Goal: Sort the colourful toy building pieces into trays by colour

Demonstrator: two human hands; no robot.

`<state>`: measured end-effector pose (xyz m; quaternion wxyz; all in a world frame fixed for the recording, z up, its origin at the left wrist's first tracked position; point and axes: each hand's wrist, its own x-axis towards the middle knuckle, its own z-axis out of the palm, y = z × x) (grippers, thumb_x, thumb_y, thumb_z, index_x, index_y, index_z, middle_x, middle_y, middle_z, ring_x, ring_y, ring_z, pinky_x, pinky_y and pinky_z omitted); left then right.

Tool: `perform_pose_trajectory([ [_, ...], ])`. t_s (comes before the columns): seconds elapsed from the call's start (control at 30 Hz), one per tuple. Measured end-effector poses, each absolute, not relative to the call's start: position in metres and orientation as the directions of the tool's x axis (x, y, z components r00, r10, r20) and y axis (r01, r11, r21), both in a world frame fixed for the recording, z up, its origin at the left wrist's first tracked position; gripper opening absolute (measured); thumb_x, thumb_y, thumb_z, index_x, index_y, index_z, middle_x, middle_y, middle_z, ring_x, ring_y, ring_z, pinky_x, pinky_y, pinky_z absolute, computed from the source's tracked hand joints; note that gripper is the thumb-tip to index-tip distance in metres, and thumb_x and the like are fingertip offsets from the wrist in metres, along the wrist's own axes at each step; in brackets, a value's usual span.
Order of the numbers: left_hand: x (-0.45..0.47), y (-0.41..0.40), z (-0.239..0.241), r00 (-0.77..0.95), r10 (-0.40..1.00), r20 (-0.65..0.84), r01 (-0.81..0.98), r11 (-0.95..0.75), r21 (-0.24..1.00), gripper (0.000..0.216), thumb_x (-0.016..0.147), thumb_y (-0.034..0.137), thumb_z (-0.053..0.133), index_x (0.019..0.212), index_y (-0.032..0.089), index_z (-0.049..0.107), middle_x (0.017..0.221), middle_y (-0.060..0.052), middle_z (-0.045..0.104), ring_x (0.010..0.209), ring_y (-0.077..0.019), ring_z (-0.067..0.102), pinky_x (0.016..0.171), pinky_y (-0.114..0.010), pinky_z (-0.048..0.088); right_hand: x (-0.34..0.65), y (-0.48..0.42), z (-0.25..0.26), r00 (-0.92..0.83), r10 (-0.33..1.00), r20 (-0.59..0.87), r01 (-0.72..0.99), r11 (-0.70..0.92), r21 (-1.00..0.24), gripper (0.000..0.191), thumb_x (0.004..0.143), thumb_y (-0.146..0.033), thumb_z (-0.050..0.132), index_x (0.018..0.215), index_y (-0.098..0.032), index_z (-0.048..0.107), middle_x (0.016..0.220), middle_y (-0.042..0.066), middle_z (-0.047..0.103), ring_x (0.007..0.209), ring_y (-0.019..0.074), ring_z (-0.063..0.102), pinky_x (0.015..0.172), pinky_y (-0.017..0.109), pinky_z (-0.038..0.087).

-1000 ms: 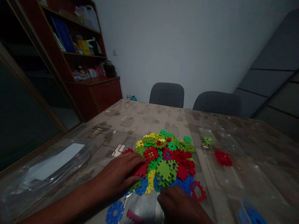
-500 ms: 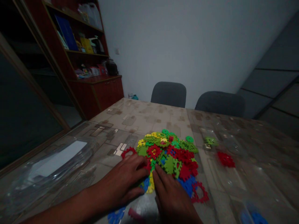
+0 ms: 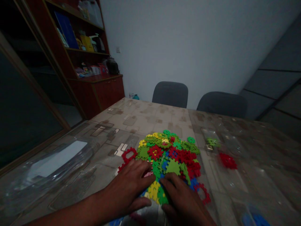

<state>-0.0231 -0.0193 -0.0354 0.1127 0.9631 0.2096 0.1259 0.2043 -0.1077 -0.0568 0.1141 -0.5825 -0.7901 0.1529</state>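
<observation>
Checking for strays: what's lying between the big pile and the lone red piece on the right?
Head view: between the pile and the red piece, only a small green piece sits.

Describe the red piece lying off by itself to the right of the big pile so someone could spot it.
Start at the patterned table and find the heap of coloured gear pieces in front of both hands. Look right of the heap, past its edge: the lone red piece lies apart, touching nothing, just nearer than a small green piece.

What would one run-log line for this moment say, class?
left hand: flat on pile near edge | right hand: flat on pile | pile: gear pieces, mixed colours, on table | red piece: apart, right
</observation>
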Motion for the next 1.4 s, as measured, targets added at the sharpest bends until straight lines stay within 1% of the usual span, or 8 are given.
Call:
perform_pose_trajectory([
  [0.27, -0.023, -0.023, -0.048, 0.87, 0.358, 0.34, 0.293, -0.929, 0.227, 0.02, 0.095, 0.038, 0.067, 0.107, 0.022, 0.065, 0.135, -0.013, 0.058, 0.115, -0.0339, 0.053, 0.097, -0.05, 0.04, 0.203, -0.106, -0.052, -0.319, 0.948, -0.004, 0.882, 0.295, -0.367, 0.037, 0.078, -0.013, 0.07, 0.114, -0.025, 0.067, 0.118, 0.004, 0.068, 0.095, 0.0201, 0.071, 0.075, 0.025, 0.056],
  [0.4, -0.019, -0.024, -0.039, 0.871, 0.279, 0.405, 0.227, -0.959, 0.172, 0.007, 0.099, 0.022, 0.06, 0.101, 0.019, 0.066, 0.122, -0.012, 0.065, 0.106, -0.0291, 0.058, 0.093, -0.044, 0.042, 0.212, -0.105, -0.053, -0.328, 0.941, 0.084, 0.84, 0.331, -0.43, 0.02, 0.092, -0.013, 0.058, 0.106, -0.024, 0.067, 0.107, 0.002, 0.071, 0.09, 0.0157, 0.071, 0.077, 0.022, 0.054],
  [0.53, -0.016, -0.023, -0.036, 0.851, 0.23, 0.471, 0.184, -0.972, 0.143, 0.015, 0.102, 0.014, 0.053, 0.096, 0.019, 0.066, 0.106, -0.008, 0.068, 0.094, -0.0233, 0.059, 0.089, -0.04, 0.042, 0.214, -0.105, -0.052, -0.306, 0.926, 0.22, 0.794, 0.376, -0.477, 0.026, 0.096, -0.009, 0.049, 0.113, -0.022, 0.064, 0.106, 0.004, 0.071, 0.09, 0.0161, 0.071, 0.078, 0.023, 0.055],
  [0.63, -0.018, -0.023, -0.038, 0.844, 0.216, 0.49, 0.165, -0.975, 0.146, 0.021, 0.105, 0.015, 0.049, 0.097, 0.02, 0.067, 0.094, -0.005, 0.068, 0.087, -0.0214, 0.057, 0.086, -0.039, 0.041, 0.211, -0.108, -0.044, -0.259, 0.92, 0.295, 0.806, 0.374, -0.458, 0.03, 0.094, -0.007, 0.048, 0.116, -0.021, 0.063, 0.109, 0.006, 0.068, 0.095, 0.0169, 0.069, 0.08, 0.025, 0.054],
  [0.8, -0.02, -0.019, -0.043, 0.843, 0.225, 0.488, 0.165, -0.973, 0.163, 0.029, 0.109, 0.024, 0.042, 0.095, 0.019, 0.067, 0.079, -0.004, 0.064, 0.078, -0.021, 0.055, 0.08, -0.039, 0.041, 0.204, -0.113, -0.041, -0.37, 0.904, 0.217, 0.866, 0.42, -0.273, 0.021, 0.079, -0.027, 0.079, 0.096, -0.024, 0.067, 0.095, 0.001, 0.069, 0.081, 0.0182, 0.068, 0.06, 0.023, 0.045],
  [0.9, -0.02, -0.017, -0.04, 0.819, 0.238, 0.522, 0.146, -0.967, 0.21, 0.037, 0.111, 0.032, 0.037, 0.093, 0.018, 0.067, 0.078, -0.006, 0.066, 0.076, -0.021, 0.056, 0.075, -0.037, 0.041, 0.2, -0.113, -0.051, -0.362, 0.909, 0.205, 0.896, 0.4, -0.192, 0.012, 0.082, -0.019, 0.076, 0.087, -0.024, 0.066, 0.088, -0.002, 0.07, 0.076, 0.0149, 0.067, 0.057, 0.022, 0.04],
  [1.17, -0.022, -0.016, -0.032, 0.791, 0.413, 0.452, 0.145, -0.843, 0.518, 0.031, 0.11, 0.036, 0.045, 0.096, 0.019, 0.067, 0.084, -0.004, 0.072, 0.079, -0.0189, 0.062, 0.072, -0.029, 0.044, 0.208, -0.109, -0.049, -0.288, 0.955, 0.076, 0.898, 0.296, -0.326, 0.011, 0.088, -0.025, 0.072, 0.08, -0.023, 0.064, 0.08, -0.004, 0.072, 0.068, 0.0135, 0.067, 0.055, 0.023, 0.032],
  [1.4, -0.02, -0.02, -0.026, 0.869, 0.341, 0.358, 0.147, -0.869, 0.472, 0.037, 0.111, 0.035, 0.037, 0.096, 0.019, 0.066, 0.088, -0.005, 0.073, 0.08, -0.0191, 0.064, 0.074, -0.03, 0.044, 0.191, -0.11, -0.062, -0.284, 0.953, 0.104, 0.865, 0.302, -0.4, 0.028, 0.076, -0.01, 0.076, 0.098, -0.025, 0.066, 0.089, -0.002, 0.076, 0.077, 0.0168, 0.069, 0.066, 0.023, 0.041],
])
